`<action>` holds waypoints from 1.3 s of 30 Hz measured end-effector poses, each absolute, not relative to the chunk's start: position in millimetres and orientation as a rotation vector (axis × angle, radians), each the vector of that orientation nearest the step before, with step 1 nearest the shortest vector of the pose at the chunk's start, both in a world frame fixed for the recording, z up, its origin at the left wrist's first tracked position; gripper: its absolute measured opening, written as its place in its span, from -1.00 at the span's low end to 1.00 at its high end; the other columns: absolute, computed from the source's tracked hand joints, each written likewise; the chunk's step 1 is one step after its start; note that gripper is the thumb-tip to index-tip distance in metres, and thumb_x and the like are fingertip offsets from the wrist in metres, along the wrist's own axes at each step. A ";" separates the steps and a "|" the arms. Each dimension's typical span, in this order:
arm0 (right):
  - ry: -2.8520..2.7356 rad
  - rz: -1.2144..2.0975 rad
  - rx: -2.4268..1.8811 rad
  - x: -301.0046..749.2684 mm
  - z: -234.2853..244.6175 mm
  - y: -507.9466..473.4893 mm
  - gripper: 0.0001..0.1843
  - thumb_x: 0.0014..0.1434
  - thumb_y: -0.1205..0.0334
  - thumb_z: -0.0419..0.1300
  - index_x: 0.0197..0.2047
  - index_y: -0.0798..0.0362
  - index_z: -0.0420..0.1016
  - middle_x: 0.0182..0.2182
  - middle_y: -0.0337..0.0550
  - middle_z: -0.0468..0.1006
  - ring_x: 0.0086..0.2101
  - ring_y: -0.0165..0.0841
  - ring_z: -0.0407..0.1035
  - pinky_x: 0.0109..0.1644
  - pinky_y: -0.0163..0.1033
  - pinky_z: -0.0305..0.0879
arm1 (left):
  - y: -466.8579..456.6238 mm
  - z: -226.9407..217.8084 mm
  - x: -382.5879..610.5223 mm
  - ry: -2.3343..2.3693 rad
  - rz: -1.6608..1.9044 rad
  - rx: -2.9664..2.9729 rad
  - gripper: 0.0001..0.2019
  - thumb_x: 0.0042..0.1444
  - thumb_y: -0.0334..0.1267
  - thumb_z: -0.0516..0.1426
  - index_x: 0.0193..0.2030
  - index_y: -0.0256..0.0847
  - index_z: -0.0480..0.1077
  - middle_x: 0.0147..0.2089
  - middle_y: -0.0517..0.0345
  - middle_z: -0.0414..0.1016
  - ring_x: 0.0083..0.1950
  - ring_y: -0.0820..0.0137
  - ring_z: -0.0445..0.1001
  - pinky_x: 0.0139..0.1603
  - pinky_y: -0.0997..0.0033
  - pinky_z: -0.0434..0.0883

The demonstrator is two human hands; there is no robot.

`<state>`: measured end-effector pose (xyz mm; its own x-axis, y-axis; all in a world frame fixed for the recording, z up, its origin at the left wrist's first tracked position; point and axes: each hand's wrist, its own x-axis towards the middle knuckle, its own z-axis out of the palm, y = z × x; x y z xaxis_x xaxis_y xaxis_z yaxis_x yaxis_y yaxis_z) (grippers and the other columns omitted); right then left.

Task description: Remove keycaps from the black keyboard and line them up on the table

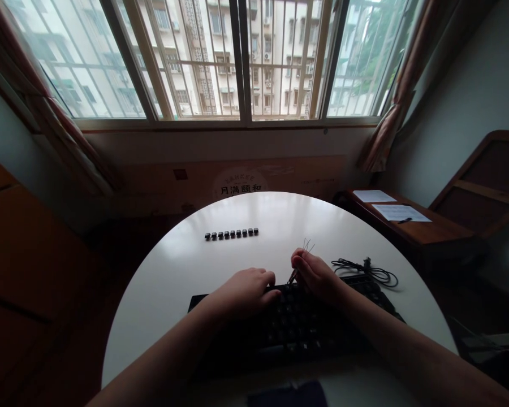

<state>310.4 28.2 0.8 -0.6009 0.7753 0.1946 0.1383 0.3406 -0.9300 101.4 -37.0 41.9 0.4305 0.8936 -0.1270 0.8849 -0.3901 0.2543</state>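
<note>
A black keyboard [297,330] lies on the round white table [165,282] in front of me. My left hand [248,291] rests on the keyboard's upper edge, fingers curled down onto the keys. My right hand [316,274] is closed around a thin wire keycap puller [301,260], whose tip points down at the keys near my left fingertips. A row of several removed black keycaps [231,234] sits farther back on the table.
The keyboard's black cable [365,268] lies coiled at the right. A brown side table [411,223] with papers [401,212] and a pen stands right of the round table. A large barred window [237,56] and a cardboard box [241,181] are behind.
</note>
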 end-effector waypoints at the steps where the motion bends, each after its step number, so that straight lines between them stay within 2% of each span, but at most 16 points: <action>1: -1.983 1.266 -0.796 310.5 1.4 28.0 -0.54 0.36 -0.21 -0.11 -0.30 0.02 0.21 -0.63 -0.33 0.32 -0.64 -0.45 0.22 -0.56 -0.37 0.16 | -36.8 41.9 101.5 1.533 0.043 2.407 -0.71 0.27 0.01 -0.02 -0.13 -0.10 0.39 -0.16 0.08 0.50 -0.16 0.23 0.45 -0.25 0.31 0.33; 5: -2.111 1.184 -0.789 311.4 6.5 23.7 -0.60 0.38 -0.13 -0.12 -0.30 0.02 0.20 -0.62 -0.32 0.34 -0.60 -0.43 0.24 -0.50 -0.35 0.17 | -37.3 43.7 102.3 1.530 0.028 2.408 -0.70 0.28 0.00 -0.02 -0.12 -0.13 0.40 -0.14 0.05 0.50 -0.16 0.23 0.46 -0.25 0.31 0.33; 11: -2.331 0.814 -0.877 309.4 12.5 9.5 -0.81 0.33 0.17 -0.04 -0.31 0.02 0.24 -0.62 -0.34 0.26 -0.59 -0.43 0.17 -0.43 -0.31 0.09 | -38.9 44.7 102.3 1.536 0.037 2.428 -0.71 0.28 -0.01 -0.02 -0.17 -0.14 0.39 -0.18 0.06 0.50 -0.17 0.22 0.46 -0.26 0.32 0.33; 17: -2.340 0.730 -0.893 304.3 8.0 3.4 -0.79 0.30 0.27 -0.05 -0.34 0.04 0.34 -0.55 -0.28 0.38 -0.51 -0.40 0.28 -0.35 -0.30 0.13 | -38.9 46.4 103.6 1.537 0.042 2.414 -0.72 0.27 -0.03 -0.01 -0.19 -0.15 0.39 -0.18 0.05 0.50 -0.19 0.23 0.46 -0.28 0.33 0.33; 27: -2.059 0.894 -0.944 302.6 5.0 0.8 -0.73 0.30 0.29 -0.08 -0.42 0.04 0.30 -0.66 -0.35 0.27 -0.60 -0.45 0.21 -0.45 -0.34 0.14 | -39.8 48.6 103.7 1.544 0.040 2.367 -0.71 0.27 -0.01 -0.01 -0.14 -0.14 0.41 -0.14 0.04 0.50 -0.15 0.22 0.46 -0.24 0.32 0.33; 31: -1.992 0.946 -0.916 303.6 1.3 0.4 -0.72 0.31 0.25 -0.07 -0.42 0.05 0.31 -0.68 -0.36 0.25 -0.63 -0.47 0.17 -0.49 -0.36 0.13 | -36.7 44.5 100.4 1.524 0.062 2.359 -0.68 0.26 0.04 0.00 -0.12 -0.13 0.41 -0.14 0.06 0.51 -0.15 0.21 0.46 -0.24 0.31 0.32; 36: -1.656 1.135 -0.914 305.4 -0.9 6.6 -0.69 0.35 0.14 -0.10 -0.43 0.02 0.21 -0.68 -0.39 0.17 -0.66 -0.47 0.12 -0.60 -0.39 0.05 | -35.4 41.8 98.8 1.529 0.066 2.342 -0.68 0.25 0.04 0.01 -0.11 -0.12 0.41 -0.11 0.05 0.51 -0.14 0.21 0.46 -0.22 0.31 0.33; 39: -1.621 1.148 -0.885 305.4 0.7 8.3 -0.71 0.35 0.13 -0.08 -0.41 0.02 0.21 -0.68 -0.39 0.16 -0.66 -0.48 0.12 -0.60 -0.40 0.03 | -36.5 42.9 99.2 1.514 0.078 2.352 -0.68 0.26 0.04 0.00 -0.08 -0.11 0.41 -0.11 0.05 0.51 -0.12 0.20 0.46 -0.19 0.30 0.34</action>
<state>305.4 8.3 0.7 -0.3083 0.9102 0.2766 0.0414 0.3033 -0.9520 99.2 -36.5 42.9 0.4300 0.8924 -0.1365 0.8736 -0.3732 0.3124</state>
